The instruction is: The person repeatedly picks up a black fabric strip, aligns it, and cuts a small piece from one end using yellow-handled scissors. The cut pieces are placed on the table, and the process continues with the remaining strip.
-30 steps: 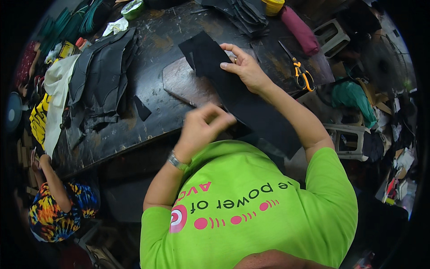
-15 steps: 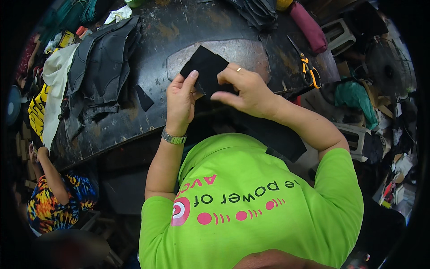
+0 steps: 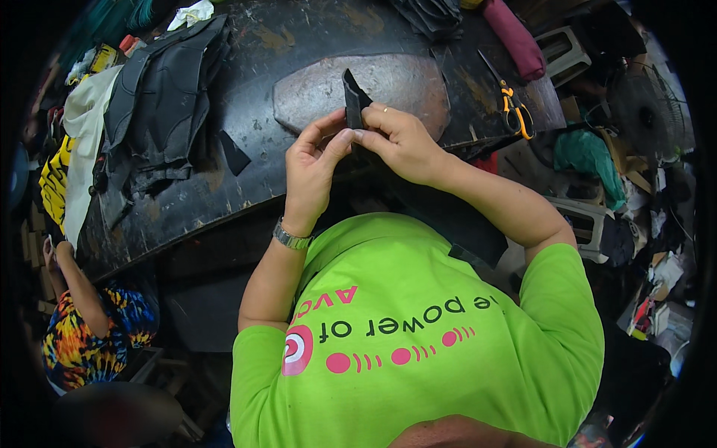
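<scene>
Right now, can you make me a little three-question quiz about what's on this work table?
1. True or false: both hands pinch the black piece between them.
2. What lies on the table's right side? A) orange-handled scissors B) a hammer C) a cup
3. On which wrist is the wristwatch?

Key: 1 true: the left hand and right hand hold it above the dark table. 2 A. 3 the left wrist.
</scene>
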The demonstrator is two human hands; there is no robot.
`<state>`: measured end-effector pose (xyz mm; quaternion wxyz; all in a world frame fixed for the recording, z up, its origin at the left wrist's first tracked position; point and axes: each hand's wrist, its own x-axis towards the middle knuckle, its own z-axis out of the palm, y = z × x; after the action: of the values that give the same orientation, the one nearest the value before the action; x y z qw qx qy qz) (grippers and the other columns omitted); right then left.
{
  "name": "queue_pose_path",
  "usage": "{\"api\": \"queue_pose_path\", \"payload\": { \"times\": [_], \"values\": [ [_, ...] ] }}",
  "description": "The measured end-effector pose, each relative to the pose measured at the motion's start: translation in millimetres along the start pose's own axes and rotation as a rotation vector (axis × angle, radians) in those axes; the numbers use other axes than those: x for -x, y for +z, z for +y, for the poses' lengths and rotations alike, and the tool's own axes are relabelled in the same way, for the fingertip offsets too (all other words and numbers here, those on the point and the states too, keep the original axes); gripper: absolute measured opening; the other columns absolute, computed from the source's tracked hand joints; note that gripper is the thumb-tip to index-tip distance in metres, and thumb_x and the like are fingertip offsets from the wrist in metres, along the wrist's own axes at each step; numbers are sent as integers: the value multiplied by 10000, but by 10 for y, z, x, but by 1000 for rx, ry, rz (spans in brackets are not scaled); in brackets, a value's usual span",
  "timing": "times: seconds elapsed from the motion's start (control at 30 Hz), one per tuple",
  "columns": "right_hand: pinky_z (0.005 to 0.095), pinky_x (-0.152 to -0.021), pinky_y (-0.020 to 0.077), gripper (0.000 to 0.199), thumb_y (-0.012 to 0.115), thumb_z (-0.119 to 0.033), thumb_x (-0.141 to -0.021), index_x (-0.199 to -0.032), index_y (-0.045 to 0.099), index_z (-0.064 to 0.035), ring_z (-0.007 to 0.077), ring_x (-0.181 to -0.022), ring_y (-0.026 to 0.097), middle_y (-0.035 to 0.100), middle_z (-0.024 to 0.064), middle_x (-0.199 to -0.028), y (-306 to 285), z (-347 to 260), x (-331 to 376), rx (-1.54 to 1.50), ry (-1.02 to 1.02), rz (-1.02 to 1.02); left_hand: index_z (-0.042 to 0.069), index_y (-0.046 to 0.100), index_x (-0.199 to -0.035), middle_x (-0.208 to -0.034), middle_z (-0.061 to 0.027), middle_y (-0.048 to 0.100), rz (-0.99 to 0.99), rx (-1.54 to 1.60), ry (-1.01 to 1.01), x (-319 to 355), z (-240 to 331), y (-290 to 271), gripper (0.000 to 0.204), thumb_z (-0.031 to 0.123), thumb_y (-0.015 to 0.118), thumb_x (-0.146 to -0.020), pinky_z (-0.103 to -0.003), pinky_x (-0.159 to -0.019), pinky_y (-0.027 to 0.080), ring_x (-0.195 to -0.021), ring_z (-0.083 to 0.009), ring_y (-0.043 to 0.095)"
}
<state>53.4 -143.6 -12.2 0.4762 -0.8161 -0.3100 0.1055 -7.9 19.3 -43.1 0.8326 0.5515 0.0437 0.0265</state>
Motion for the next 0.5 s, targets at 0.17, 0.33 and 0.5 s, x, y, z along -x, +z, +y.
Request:
{"api": "queue_pose_path", "payload": {
  "times": [0.17,0.33,0.5],
  "values": [
    [309,-756,423,167,577,-142,-909,-904,599,24,189,-818,525,533,97,-849,0,146,-70,-248,35,-86,-20,581,-1226,-1121,-74,634,1,-5,-142,-15,-14,-54,359,106,669,-901,-269,-826,544,-973,-114,614],
    [287,-787,413,180,589,-147,-915,-947,630,25,173,-860,516,536,76,-888,-74,172,-69,-273,52,-177,-25,622,-1169,-1060,-75,655,10,-34,-120,-18,-47,-94,289,103,649,-912,-259,-773,559,-917,-118,636],
    [294,-796,416,165,613,-129,-906,-948,645,28,171,-884,520,540,69,-921,-80,166,-45,-257,-57,-187,-23,653,-1123,-1007,-61,671,26,-34,-145,-44,-53,-113,244,107,642,-917,-243,-750,558,-881,-99,636]
  ]
}}
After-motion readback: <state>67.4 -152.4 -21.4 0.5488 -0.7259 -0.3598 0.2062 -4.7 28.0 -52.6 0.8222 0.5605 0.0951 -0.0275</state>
